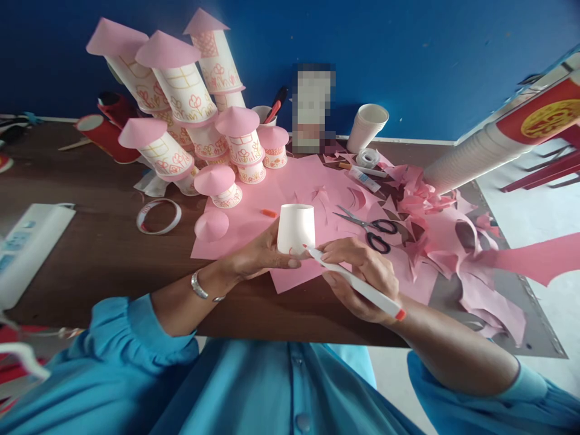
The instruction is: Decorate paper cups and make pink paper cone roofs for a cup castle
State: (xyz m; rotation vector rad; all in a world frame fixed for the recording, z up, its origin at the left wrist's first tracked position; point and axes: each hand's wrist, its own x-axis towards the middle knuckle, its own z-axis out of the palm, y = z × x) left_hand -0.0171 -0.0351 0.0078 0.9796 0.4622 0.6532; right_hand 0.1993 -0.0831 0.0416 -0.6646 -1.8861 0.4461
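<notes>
My left hand [265, 254] is closed around a white paper cup [296, 226], its thumb along the lower edge and the other fingers mostly hidden behind. A small red mark shows low on the cup's side. In my right hand [362, 275] is a white felt-tip marker [362, 287] with a red end, held like a pen. Its tip meets the cup near that mark. Behind the cup lies an orange marker cap [269, 212] on pink paper [254, 235]. Black-handled scissors [369, 228] lie partly spread to the right of the cup.
Decorated cup towers [185, 90] with pink cone roofs stand at back left. A tape roll [158, 216] and a power strip [34, 248] lie on the left. Pink scraps [426, 193] and a long stack of cups [480, 154] are on the right; more cups [367, 127] stand behind.
</notes>
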